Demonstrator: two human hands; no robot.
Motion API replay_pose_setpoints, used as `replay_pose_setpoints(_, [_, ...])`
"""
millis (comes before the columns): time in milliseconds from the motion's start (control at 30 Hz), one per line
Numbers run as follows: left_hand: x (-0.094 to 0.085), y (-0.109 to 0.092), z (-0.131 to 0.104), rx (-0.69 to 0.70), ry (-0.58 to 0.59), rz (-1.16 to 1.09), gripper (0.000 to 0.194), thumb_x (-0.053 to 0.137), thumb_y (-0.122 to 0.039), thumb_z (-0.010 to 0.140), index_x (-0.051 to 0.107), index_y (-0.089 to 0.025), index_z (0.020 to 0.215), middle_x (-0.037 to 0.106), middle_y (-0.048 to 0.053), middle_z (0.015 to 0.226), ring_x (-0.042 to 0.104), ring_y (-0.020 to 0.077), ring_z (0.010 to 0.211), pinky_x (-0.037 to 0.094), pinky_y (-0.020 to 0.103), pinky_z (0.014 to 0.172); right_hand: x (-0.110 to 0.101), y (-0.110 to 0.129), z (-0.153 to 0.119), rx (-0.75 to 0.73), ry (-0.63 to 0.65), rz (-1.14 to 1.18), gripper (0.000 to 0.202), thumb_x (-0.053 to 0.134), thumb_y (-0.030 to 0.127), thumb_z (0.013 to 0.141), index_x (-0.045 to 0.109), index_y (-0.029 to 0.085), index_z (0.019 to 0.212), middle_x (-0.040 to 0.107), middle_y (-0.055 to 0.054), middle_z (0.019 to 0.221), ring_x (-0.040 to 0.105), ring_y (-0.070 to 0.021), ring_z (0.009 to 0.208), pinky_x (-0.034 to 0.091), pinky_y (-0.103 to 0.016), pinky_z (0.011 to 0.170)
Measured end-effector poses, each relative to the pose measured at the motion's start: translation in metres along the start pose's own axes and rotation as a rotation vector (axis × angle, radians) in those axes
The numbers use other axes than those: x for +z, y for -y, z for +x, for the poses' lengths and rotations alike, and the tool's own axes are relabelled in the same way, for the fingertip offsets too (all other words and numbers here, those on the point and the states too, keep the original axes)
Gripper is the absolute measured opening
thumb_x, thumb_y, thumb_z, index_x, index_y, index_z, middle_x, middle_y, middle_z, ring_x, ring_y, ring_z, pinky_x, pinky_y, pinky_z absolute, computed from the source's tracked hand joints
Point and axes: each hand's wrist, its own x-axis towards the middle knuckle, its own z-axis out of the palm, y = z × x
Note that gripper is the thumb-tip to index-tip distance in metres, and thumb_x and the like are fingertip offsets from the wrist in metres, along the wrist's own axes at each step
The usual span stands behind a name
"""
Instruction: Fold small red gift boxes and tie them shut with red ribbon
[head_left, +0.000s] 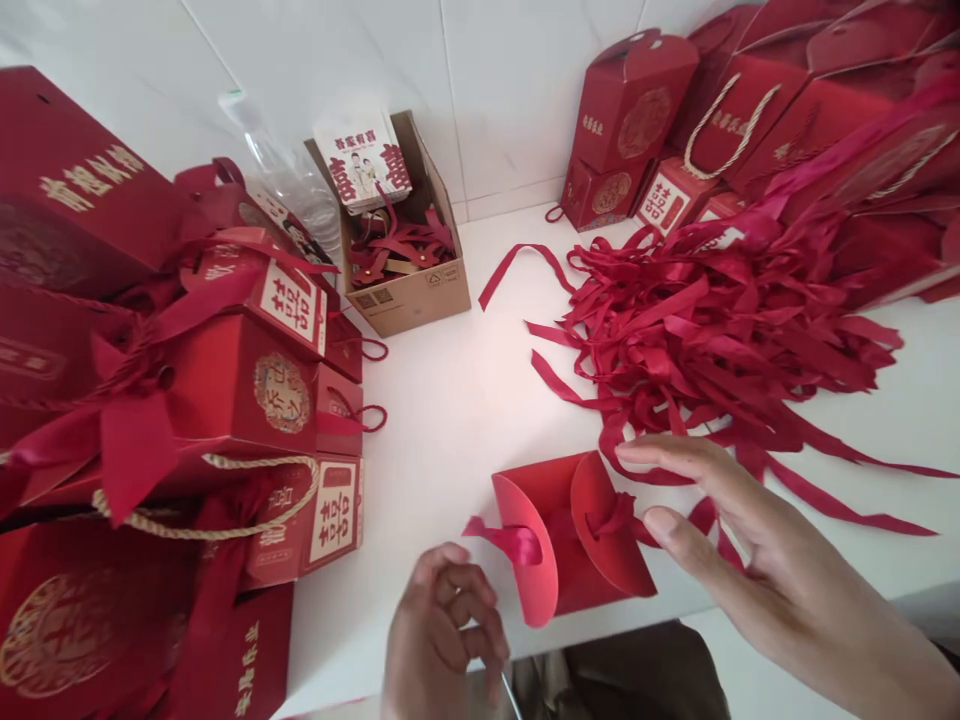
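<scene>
A small red gift box (566, 535) sits on the white table between my hands, its two curved side flaps standing up and apart. Red ribbon (521, 543) passes through the left flap, and more ribbon (611, 515) comes through the right one. My left hand (450, 630) is just left of the box with curled fingers. A thin metal rod (511, 695) sticks out below its lower fingers; the rest of it is hidden. At the box's right side, my right hand (742, 540) has thumb and fingers apart and nothing between them.
A heap of cut red ribbons (720, 330) lies behind my right hand. Finished-looking red boxes (247, 390) are stacked at the left, others (637, 110) at the back right. A cardboard box (412, 300) holding cards stands against the tiled wall, beside clear plastic bottles (289, 180).
</scene>
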Motion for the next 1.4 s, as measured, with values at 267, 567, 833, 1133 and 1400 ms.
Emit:
replay_pose_setpoints(267, [0.046, 0.012, -0.015, 0.349, -0.134, 0.245, 0.04, 0.077, -0.061, 0.087, 0.082, -0.032, 0.114, 0.073, 0.005, 0.128, 0.067, 0.0256, 0.118, 0.056, 0.031, 0.093, -0.003, -0.001, 0.004, 0.038, 0.047, -0.001, 0.021, 0.059, 0.051, 0.103, 0.069, 0.033, 0.11, 0.074, -0.006, 0.122, 0.07, -0.0311, 0.122, 0.064, -0.034, 0.071])
replay_pose_setpoints(567, [0.039, -0.001, 0.006, 0.404, -0.071, 0.122, 0.027, 0.086, -0.052, 0.082, 0.076, -0.028, 0.091, 0.075, -0.001, 0.092, 0.068, 0.0144, 0.088, 0.055, 0.023, 0.081, -0.014, 0.002, 0.007, -0.169, 0.076, -0.039, 0.011, 0.06, 0.021, 0.096, 0.059, 0.03, 0.09, 0.07, 0.001, 0.086, 0.071, -0.0194, 0.078, 0.055, -0.027, 0.061])
replay_pose_setpoints(833, [0.048, -0.012, -0.002, 0.342, 0.034, 0.19, 0.038, 0.078, -0.061, 0.085, 0.081, -0.026, 0.099, 0.069, 0.002, 0.093, 0.059, 0.017, 0.086, 0.051, 0.026, 0.077, -0.017, 0.004, 0.0, -0.106, 0.104, -0.002, 0.014, 0.061, 0.044, 0.103, 0.067, 0.032, 0.102, 0.073, 0.0, 0.099, 0.07, -0.0185, 0.084, 0.056, -0.027, 0.067])
replay_pose_setpoints(1133, [0.046, -0.013, 0.01, 0.351, 0.051, 0.008, 0.027, 0.086, -0.046, 0.084, 0.073, -0.022, 0.088, 0.073, 0.0, 0.09, 0.067, 0.0136, 0.083, 0.055, 0.021, 0.076, -0.018, -0.001, 0.01, -0.362, 0.071, -0.128, 0.009, 0.06, 0.028, 0.103, 0.056, 0.031, 0.096, 0.071, 0.001, 0.093, 0.072, -0.0212, 0.092, 0.053, -0.03, 0.073])
replay_pose_setpoints(1400, [0.03, -0.025, 0.018, 0.355, -0.254, -0.237, 0.02, 0.086, -0.032, 0.079, 0.073, -0.019, 0.087, 0.076, 0.0, 0.083, 0.07, 0.0123, 0.073, 0.061, 0.021, 0.069, -0.036, -0.019, 0.01, -0.332, 0.061, -0.221, 0.014, 0.062, 0.022, 0.099, 0.053, 0.029, 0.091, 0.061, 0.002, 0.087, 0.063, -0.0182, 0.078, 0.049, -0.028, 0.068])
